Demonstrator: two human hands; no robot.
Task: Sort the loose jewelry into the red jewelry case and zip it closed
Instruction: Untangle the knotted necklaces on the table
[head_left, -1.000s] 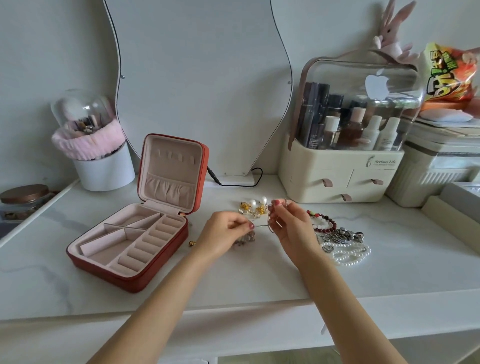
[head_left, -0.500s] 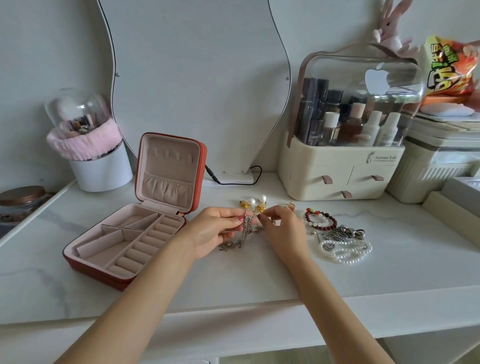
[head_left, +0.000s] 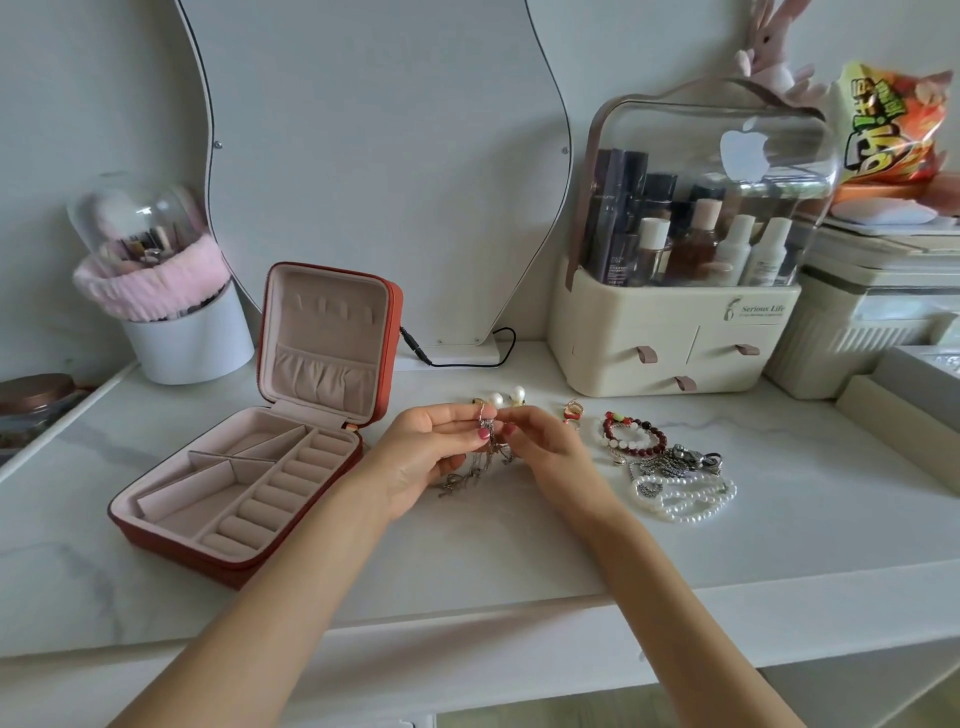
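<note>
Nearest the camera, two bare forearms reached out over the white marble-patterned bench (head_left: 467, 561). The left hand (head_left: 421, 457) and the right hand (head_left: 545, 447) met at their fingertips, both pinching the top of a dangling silver-toned tassel piece (head_left: 480, 467), probably an earring, whose lower strands trailed onto the bench. Neither hand was free; each was closed on that one piece.

To the left lay the red zip-around jewelry case with a pale pink lining (head_left: 234, 478), open, its lid standing upright and its compartments and ring rolls showing nothing inside. To the right, well apart from the case, sat the loose pile: a white pearl strand (head_left: 685, 501), a dark red and white beaded bracelet (head_left: 631, 434), a tangle of silver chain (head_left: 675, 460) and a small red and gold ring (head_left: 572, 413). Just beyond the fingertips sat two pearl and gold earrings (head_left: 506, 397).

By my judgement, sorting had barely begun, with this first item being straightened or untangled. The next move would call for carrying it leftward into a compartment without snagging the strands.

Further back stood a cream cosmetics organiser with a clear dome lid (head_left: 675, 332) and a wavy-edged mirror (head_left: 384, 156).
</note>
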